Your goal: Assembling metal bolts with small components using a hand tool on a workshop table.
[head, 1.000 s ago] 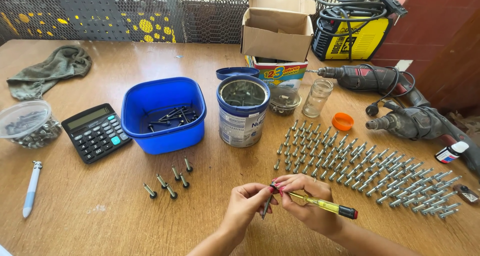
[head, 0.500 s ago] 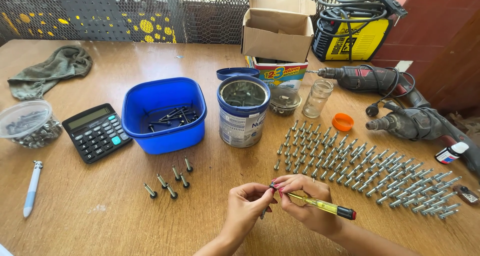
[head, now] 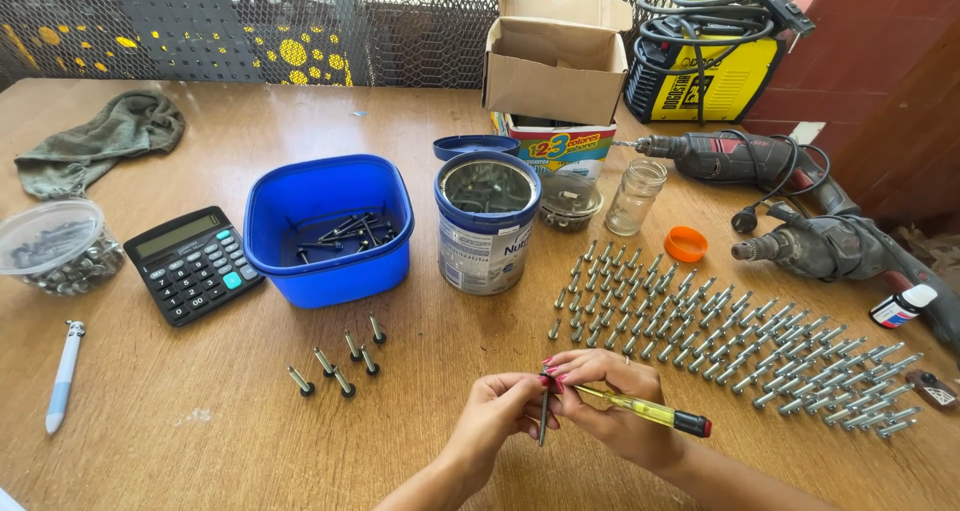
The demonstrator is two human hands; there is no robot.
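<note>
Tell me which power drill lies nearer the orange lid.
The grey drill at the table's right edge; its chuck points at the orange lid. The red-and-black drill lies farther back, beside the yellow machine.

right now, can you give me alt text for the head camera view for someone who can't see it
Two hands meet over a wooden table: the left hand pinches a dark bolt while the right hand holds a yellow-handled screwdriver to it. Rows of grey anchor bolts lie to the right; a blue tub, a tin can and a calculator sit behind.
</note>
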